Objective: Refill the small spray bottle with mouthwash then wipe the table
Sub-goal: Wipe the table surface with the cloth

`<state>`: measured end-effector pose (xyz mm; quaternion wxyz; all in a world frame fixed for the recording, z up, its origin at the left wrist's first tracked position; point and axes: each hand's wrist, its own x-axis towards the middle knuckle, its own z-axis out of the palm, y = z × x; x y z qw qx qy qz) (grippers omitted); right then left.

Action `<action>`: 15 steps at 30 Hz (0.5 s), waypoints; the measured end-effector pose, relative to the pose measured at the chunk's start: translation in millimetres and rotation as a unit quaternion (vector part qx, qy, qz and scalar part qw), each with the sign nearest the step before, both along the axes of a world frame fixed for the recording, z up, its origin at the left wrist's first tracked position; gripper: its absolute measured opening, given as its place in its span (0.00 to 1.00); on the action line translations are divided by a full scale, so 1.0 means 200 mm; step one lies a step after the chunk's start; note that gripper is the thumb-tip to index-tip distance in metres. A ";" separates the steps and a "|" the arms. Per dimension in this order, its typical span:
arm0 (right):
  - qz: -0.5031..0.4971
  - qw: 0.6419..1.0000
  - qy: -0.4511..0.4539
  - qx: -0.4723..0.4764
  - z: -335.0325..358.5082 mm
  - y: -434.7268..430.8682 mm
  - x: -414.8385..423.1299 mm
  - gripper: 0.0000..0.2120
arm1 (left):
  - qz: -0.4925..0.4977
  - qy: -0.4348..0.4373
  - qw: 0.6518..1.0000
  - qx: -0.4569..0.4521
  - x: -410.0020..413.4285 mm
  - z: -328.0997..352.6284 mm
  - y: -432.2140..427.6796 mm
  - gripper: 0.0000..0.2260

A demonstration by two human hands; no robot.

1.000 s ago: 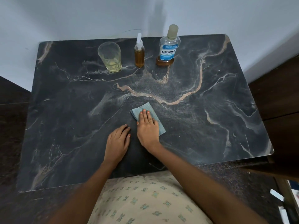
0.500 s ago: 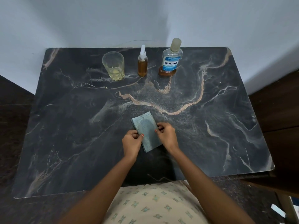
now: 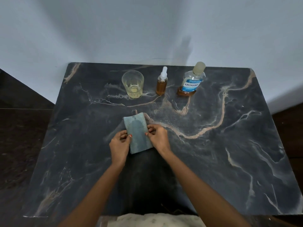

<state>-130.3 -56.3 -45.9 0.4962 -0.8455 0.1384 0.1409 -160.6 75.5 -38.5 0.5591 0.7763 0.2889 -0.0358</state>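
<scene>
Left hand (image 3: 120,144) and right hand (image 3: 157,136) each pinch a side edge of the blue cloth (image 3: 138,135), centre of the tabletop (image 3: 213,153). Spray bottle (image 3: 161,86) stands at the far side and looks filled. I'd fold the cloth's dark patch inward, then wipe in flat, overlapping passes.

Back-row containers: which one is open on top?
The glass, leftmost. The spray bottle beside it and the mouthwash bottle both wear caps.

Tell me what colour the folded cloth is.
The cloth is pale blue with a darker patch, seen best in the head view.
</scene>
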 end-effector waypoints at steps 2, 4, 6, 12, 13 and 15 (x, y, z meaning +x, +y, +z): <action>0.017 1.000 -0.012 0.017 0.01 0.10 0.09 0.13 | 0.002 -0.010 1.000 0.024 0.09 0.01 0.09 0.10; 0.029 0.999 -0.018 0.029 0.02 0.20 0.18 0.13 | 0.003 -0.019 0.999 0.049 0.19 0.02 0.17 0.12; 0.031 0.998 -0.035 0.030 0.03 0.29 0.27 0.12 | -0.002 -0.031 0.998 0.062 0.29 0.03 0.24 0.13; 0.086 0.993 -0.078 -0.018 0.04 0.51 0.53 0.10 | -0.008 -0.067 0.992 0.107 0.61 0.05 0.43 0.15; 0.097 0.992 -0.077 -0.027 0.05 0.54 0.56 0.11 | -0.008 -0.070 0.991 0.110 0.66 0.05 0.45 0.16; 0.111 0.990 -0.074 -0.047 0.04 0.60 0.63 0.16 | -0.014 -0.072 0.991 0.116 0.75 0.04 0.49 0.16</action>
